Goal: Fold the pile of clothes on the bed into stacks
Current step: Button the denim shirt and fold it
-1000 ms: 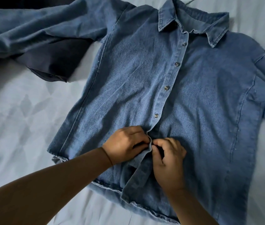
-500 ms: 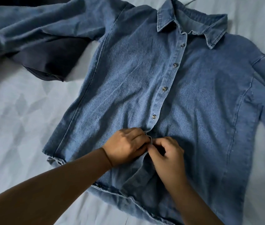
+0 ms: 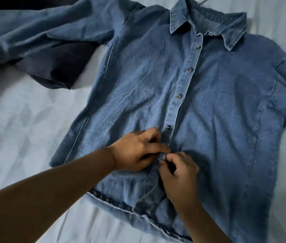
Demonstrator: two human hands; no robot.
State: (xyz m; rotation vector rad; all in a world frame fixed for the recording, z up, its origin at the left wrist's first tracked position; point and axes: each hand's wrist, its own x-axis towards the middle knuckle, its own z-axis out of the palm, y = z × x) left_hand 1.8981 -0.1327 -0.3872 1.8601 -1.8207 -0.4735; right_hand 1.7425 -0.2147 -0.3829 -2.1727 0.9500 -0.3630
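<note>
A blue denim shirt (image 3: 208, 106) lies face up across the bed, collar at the top, several buttons fastened down its front placket. My left hand (image 3: 135, 151) pinches the placket edge low on the shirt, just below the lowest fastened button. My right hand (image 3: 179, 174) meets it from the right, fingers curled and pinching the opposite edge of the placket. Below my hands the front hangs open down to the hem. The shirt's left sleeve (image 3: 33, 37) stretches out to the far left.
A dark navy garment (image 3: 63, 67) lies partly under the outstretched sleeve at the upper left. The pale sheet of the bed (image 3: 16, 123) shows on the left and along the bottom edge.
Both hands have shifted slightly lower and to the right along the placket, still pinching its two edges together. The shirt has barely moved.
</note>
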